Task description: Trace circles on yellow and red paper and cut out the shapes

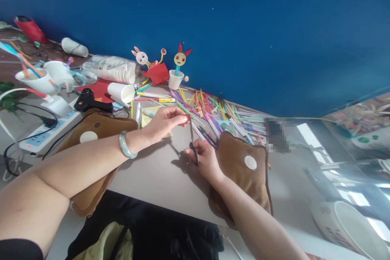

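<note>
My left hand (163,124), with a bracelet at the wrist, pinches a small red piece of paper (188,118) between thumb and fingertips above the table. Most of that piece is hidden by the fingers. My right hand (207,160) grips the dark handles of a pair of scissors (195,153), whose blades point up toward the red piece. Whether the blades touch it I cannot tell. Below and behind my left hand lies a yellow sheet (149,118) with drawn outlines. A brown cushion-like pouch (231,154) sits under my right forearm, another brown pouch (106,130) under my left.
Colourful pipe cleaners and straws (207,105) are strewn along the blue wall. Two paper-cup figures stand there, one in a white cup (176,80). At left are a black glue gun (91,100), a power strip (48,130) with cords, and stacked cups (112,72). A white bowl (350,227) sits lower right.
</note>
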The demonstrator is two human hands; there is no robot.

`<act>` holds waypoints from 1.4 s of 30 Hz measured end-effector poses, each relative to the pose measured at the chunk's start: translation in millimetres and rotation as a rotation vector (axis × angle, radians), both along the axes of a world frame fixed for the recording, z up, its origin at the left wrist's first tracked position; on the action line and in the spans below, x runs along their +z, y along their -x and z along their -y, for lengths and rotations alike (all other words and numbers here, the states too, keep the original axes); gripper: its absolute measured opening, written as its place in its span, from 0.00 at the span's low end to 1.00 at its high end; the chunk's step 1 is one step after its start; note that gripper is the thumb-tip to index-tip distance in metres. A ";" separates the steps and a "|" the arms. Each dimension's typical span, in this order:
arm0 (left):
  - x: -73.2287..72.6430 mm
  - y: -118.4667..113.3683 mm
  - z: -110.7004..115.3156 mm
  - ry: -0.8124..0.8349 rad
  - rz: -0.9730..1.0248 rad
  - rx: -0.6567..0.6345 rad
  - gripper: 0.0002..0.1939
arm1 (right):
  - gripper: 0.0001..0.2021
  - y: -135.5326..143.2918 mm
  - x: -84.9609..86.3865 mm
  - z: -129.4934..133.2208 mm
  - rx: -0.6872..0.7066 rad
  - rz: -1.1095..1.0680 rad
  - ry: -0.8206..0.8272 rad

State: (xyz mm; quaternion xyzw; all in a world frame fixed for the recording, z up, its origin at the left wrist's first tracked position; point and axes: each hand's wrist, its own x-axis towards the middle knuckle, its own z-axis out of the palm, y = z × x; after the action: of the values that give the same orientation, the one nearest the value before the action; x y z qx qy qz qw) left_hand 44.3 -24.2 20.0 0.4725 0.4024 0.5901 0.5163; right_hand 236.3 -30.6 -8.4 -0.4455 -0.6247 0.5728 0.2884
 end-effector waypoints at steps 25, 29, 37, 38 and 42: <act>3.6 0.5 0.2 -0.002 0.021 0.006 0.07 | 0.26 -1.0 -2.1 0.3 0.002 -0.004 -0.018; 2.5 1.1 0.0 -0.011 0.016 0.017 0.07 | 0.26 -1.8 -5.2 0.1 -0.005 -0.007 -0.001; 0.6 1.6 -0.8 0.007 -0.041 -0.024 0.09 | 0.25 -2.7 -8.1 -1.9 -0.013 0.004 -0.013; 0.0 1.9 -0.9 0.003 -0.049 -0.025 0.09 | 0.25 -2.7 -8.2 -1.9 -0.014 0.004 -0.014; -0.7 2.3 -0.5 -0.011 -0.065 -0.023 0.09 | 0.25 -2.5 -8.2 -1.3 -0.001 0.005 -0.001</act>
State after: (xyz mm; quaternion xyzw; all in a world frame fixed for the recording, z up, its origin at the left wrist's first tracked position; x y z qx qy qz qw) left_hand 42.1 -23.6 19.3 0.4986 0.4103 0.5707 0.5073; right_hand 238.9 -29.3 -16.6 -0.4472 -0.6256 0.5710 0.2874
